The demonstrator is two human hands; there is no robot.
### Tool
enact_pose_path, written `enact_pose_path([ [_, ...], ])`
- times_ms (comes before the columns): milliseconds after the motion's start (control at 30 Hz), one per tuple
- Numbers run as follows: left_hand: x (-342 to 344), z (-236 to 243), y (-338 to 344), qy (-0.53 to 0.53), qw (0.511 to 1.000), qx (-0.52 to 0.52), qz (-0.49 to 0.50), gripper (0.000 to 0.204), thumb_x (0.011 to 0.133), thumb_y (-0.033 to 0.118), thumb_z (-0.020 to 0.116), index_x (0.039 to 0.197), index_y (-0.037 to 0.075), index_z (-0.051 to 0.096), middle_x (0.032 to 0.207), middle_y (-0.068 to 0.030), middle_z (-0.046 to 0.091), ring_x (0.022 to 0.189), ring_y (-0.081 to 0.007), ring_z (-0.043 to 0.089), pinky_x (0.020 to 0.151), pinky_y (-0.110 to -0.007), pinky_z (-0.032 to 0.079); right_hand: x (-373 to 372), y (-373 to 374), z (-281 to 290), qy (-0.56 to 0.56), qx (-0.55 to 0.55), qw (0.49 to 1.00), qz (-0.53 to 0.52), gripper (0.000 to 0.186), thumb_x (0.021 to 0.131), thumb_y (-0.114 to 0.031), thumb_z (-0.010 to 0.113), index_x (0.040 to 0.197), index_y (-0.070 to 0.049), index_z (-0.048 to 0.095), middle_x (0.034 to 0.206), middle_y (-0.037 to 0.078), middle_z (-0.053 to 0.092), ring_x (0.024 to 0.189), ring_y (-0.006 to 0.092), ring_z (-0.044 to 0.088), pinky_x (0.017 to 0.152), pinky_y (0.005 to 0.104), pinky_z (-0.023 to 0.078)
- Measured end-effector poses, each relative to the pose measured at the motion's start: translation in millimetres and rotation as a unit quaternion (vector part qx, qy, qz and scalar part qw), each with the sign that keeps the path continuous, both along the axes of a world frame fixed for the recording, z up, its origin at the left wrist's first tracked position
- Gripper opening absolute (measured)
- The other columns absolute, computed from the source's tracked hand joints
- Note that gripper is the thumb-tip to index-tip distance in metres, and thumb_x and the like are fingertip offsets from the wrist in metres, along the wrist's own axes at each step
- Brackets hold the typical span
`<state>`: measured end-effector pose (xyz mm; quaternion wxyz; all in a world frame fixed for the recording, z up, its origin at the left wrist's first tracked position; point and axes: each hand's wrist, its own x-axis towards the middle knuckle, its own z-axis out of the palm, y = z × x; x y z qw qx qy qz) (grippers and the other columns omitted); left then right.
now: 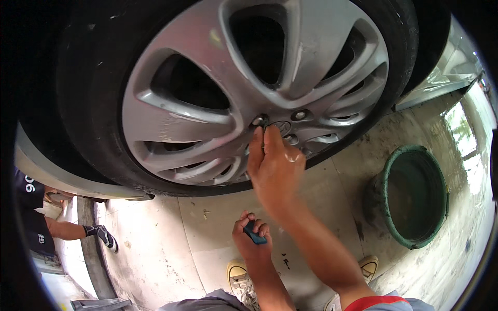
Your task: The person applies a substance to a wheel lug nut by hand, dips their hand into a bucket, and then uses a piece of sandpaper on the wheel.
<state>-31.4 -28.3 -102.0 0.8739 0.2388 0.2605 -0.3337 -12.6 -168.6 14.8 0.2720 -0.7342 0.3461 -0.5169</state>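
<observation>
My right hand (276,170) is at the middle of the grey spoked wheel (259,96), fingertips closed by a lug nut (258,119) beside the round centre cap (280,126); something small and dark shows at the fingertips, too hidden to name. Below, my left hand (248,239) grips a flat blue-teal object (256,233) in curled fingers, away from the wheel. The black tyre (91,98) surrounds the rim under the car's body.
A green bucket (416,151) with murky liquid stands at the right on the tiled floor (181,233). Another person's leg (65,230) in dark clothing shows at the far left, near a dark raised edge (96,259). My shoes (237,277) are beneath my arms.
</observation>
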Motion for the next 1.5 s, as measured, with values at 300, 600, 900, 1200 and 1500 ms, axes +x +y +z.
enact_pose_path([
  [300, 4, 4, 1, 0.01, 1.0, -0.009, -0.01, 0.018, 0.078, 0.007, 0.051, 0.096, 0.006, 0.055, 0.081, -0.0038, 0.054, 0.055, -0.0112, 0.042, 0.046, -0.024, 0.033, -8, -17, -3, 0.088, -0.141, 0.985, -0.037, 0.023, 0.086, -0.012, 0.062, 0.073, -0.007, 0.044, 0.059, 0.01, 0.053, 0.05, 0.0295, 0.057, 0.043, 0.0377, 0.044],
  [600, 10, 1, 5, 0.008, 1.0, -0.008, -0.001, 0.017, 0.079, 0.004, 0.051, 0.095, 0.006, 0.056, 0.081, -0.0037, 0.057, 0.054, -0.0102, 0.043, 0.046, -0.022, 0.034, -28, -22, 20, 0.059, 0.098, 0.988, 0.102, 0.032, 0.09, -0.038, 0.058, 0.086, -0.007, 0.052, 0.073, 0.009, 0.057, 0.061, 0.0182, 0.056, 0.057, 0.033, 0.048],
  [900, 10, -1, 7, 0.011, 1.0, -0.021, -0.016, 0.018, 0.078, 0.006, 0.052, 0.096, 0.006, 0.057, 0.08, -0.0035, 0.057, 0.054, -0.0106, 0.043, 0.047, -0.023, 0.034, -41, -35, 24, -0.339, 0.734, 0.392, 0.439, 0.045, 0.095, -0.042, 0.05, 0.108, 0.001, 0.055, 0.075, 0.0, 0.051, 0.059, 0.0079, 0.043, 0.053, 0.0228, 0.047],
  [1200, 10, 1, 8, 0.012, 1.0, -0.02, -0.005, 0.017, 0.079, 0.007, 0.051, 0.096, 0.005, 0.055, 0.08, -0.0043, 0.055, 0.055, -0.012, 0.043, 0.047, -0.025, 0.034, -20, -20, 31, -0.425, 0.648, 0.515, 0.367, 0.016, 0.092, -0.016, 0.056, 0.088, -0.001, 0.057, 0.064, -0.004, 0.041, 0.051, 0.0044, 0.034, 0.041, 0.0193, 0.031],
  [1500, 5, -6, 4, 0.01, 0.999, -0.03, -0.032, 0.015, 0.08, 0.006, 0.052, 0.095, 0.006, 0.055, 0.08, -0.0043, 0.056, 0.054, -0.0116, 0.043, 0.047, -0.024, 0.035, -10, -4, 29, -0.339, 0.535, 0.708, 0.312, 0.021, 0.093, -0.023, 0.058, 0.082, -0.004, 0.055, 0.059, -0.008, 0.034, 0.049, 0.0028, 0.027, 0.043, 0.0217, 0.023],
])
